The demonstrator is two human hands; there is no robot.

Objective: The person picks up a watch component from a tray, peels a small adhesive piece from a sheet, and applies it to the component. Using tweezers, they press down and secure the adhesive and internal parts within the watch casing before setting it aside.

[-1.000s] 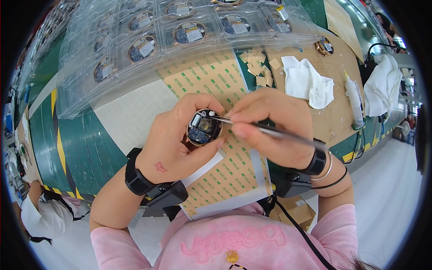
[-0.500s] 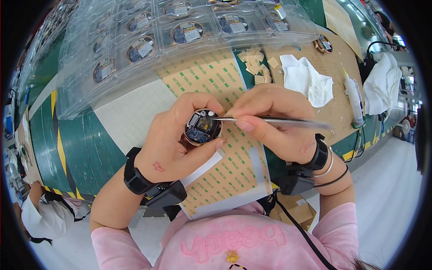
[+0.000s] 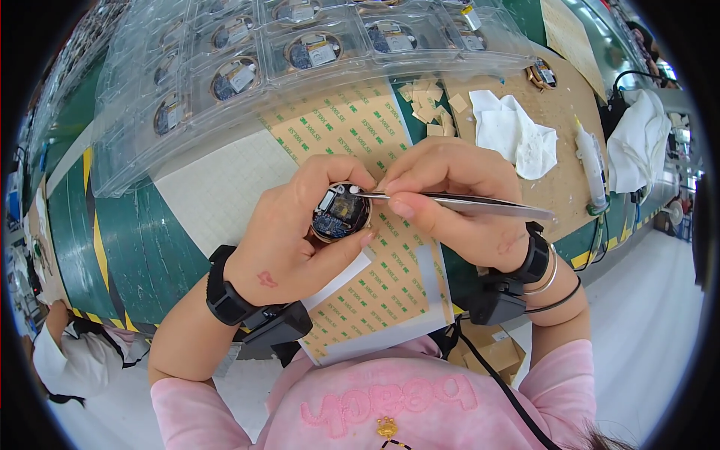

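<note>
Between the fingers and thumb of my left hand [image 3: 289,232] sits a round watch-like case [image 3: 342,213] with a metallic rim, its inside facing up. A blue circuit board, a dark middle and small white parts show in it. My right hand [image 3: 457,199] pinches a pair of metal tweezers [image 3: 465,202], whose tip reaches the case's upper right edge beside a small white part. Whether the tip grips anything is too small to tell. Under both hands lies a tan adhesive sheet [image 3: 375,300] with green print.
Beyond my hands, a clear plastic tray [image 3: 277,82] holds several similar round cases. Small tan squares [image 3: 427,112], a white cloth [image 3: 517,139], a white tube [image 3: 592,165] and another case [image 3: 541,73] lie to the right. A pale gridded sheet [image 3: 217,191] lies left.
The case and the tweezers have shifted only slightly. The tweezer tip is a little higher and further right, near the case's edge. Both hands keep their hold.
</note>
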